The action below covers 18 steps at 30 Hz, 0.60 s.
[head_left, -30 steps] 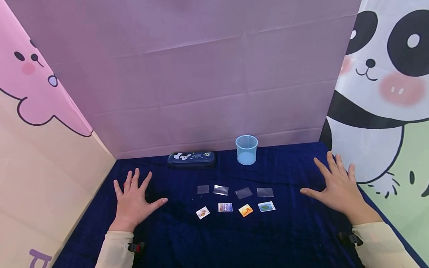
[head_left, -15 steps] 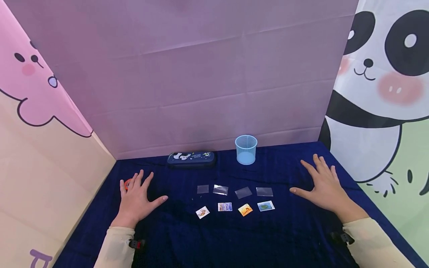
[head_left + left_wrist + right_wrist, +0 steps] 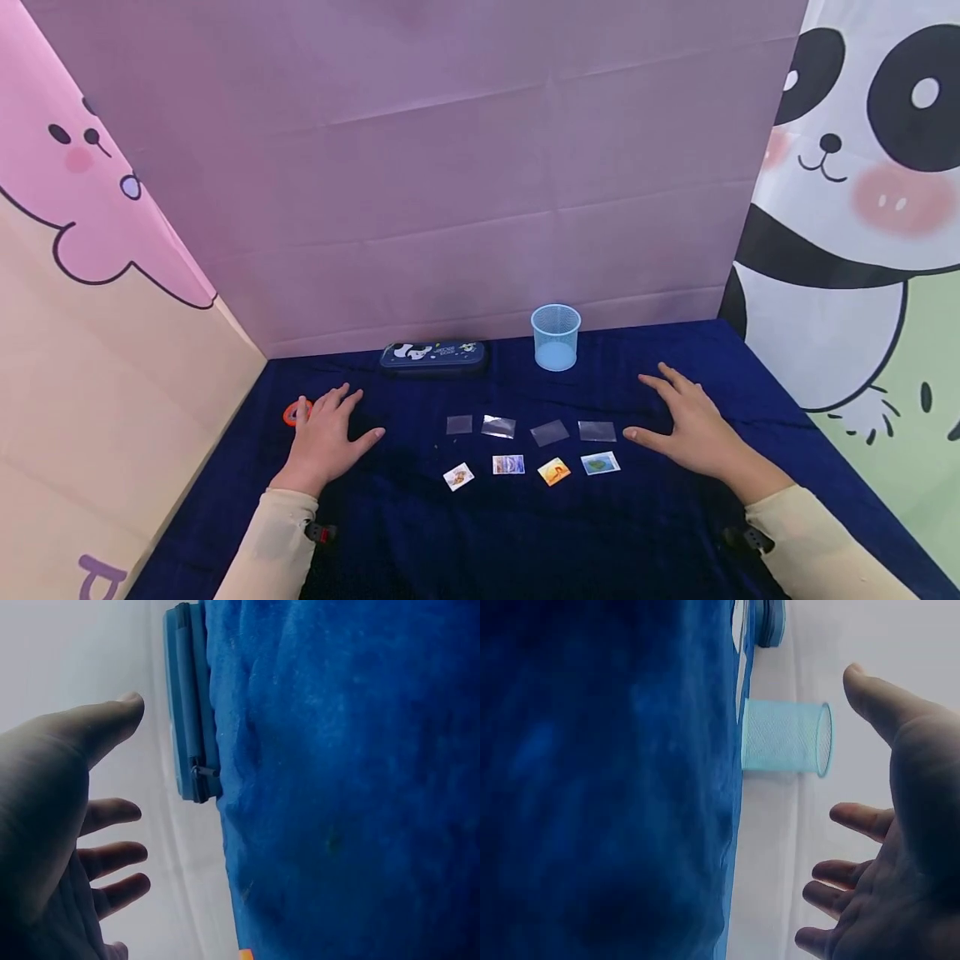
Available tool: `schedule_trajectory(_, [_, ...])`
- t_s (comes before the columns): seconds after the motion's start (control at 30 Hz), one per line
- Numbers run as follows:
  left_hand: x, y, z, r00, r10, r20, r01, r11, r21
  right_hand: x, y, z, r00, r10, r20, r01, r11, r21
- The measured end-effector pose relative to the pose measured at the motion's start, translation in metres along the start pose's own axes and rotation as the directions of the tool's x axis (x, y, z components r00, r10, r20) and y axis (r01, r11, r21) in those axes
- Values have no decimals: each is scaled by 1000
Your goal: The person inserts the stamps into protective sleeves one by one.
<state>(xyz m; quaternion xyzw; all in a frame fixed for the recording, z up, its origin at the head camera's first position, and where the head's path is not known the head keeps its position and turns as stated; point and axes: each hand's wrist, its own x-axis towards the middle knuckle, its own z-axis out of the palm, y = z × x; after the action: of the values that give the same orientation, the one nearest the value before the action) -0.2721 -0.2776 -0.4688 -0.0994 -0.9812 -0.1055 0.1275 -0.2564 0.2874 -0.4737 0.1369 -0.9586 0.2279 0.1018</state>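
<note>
My left hand (image 3: pixel 324 437) hovers over the left of the table with fingers spread, holding nothing. Just behind its fingertips lies an orange-red ring-shaped object (image 3: pixel 288 416), partly hidden by the hand. On the right, my right hand (image 3: pixel 693 433) is also held with fingers apart, its thumb pointing toward the clear plastic sleeves. A row of several such sleeves (image 3: pixel 597 431) lies mid-table. In front of them are several small picture cards, among them a blue-green one (image 3: pixel 601 463), an orange one (image 3: pixel 554 472), a purple one (image 3: pixel 508 465) and a tilted whitish one (image 3: pixel 458 477).
At the back stands a light blue mesh cup (image 3: pixel 556 337). To its left is a dark blue zippered pencil case (image 3: pixel 433 356) with a panda print, its zipper side seen in the left wrist view. A dark blue cloth (image 3: pixel 420 550) covers the table, with fabric walls around it.
My right hand has moved left, toward the sleeves. My left hand has shifted slightly right and lower, uncovering more of the orange-red ring. Cards and sleeves stay in place.
</note>
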Motion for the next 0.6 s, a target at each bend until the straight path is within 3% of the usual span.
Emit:
schedule_trajectory(0.4, [14, 16, 14, 996, 22, 85, -19, 999, -42, 7, -26, 10, 996, -23, 82, 19, 999, 43])
schedule_trajectory(0.6, [22, 29, 17, 992, 23, 127, -13, 997, -79, 14, -44, 10, 992, -65, 107, 50, 989, 138])
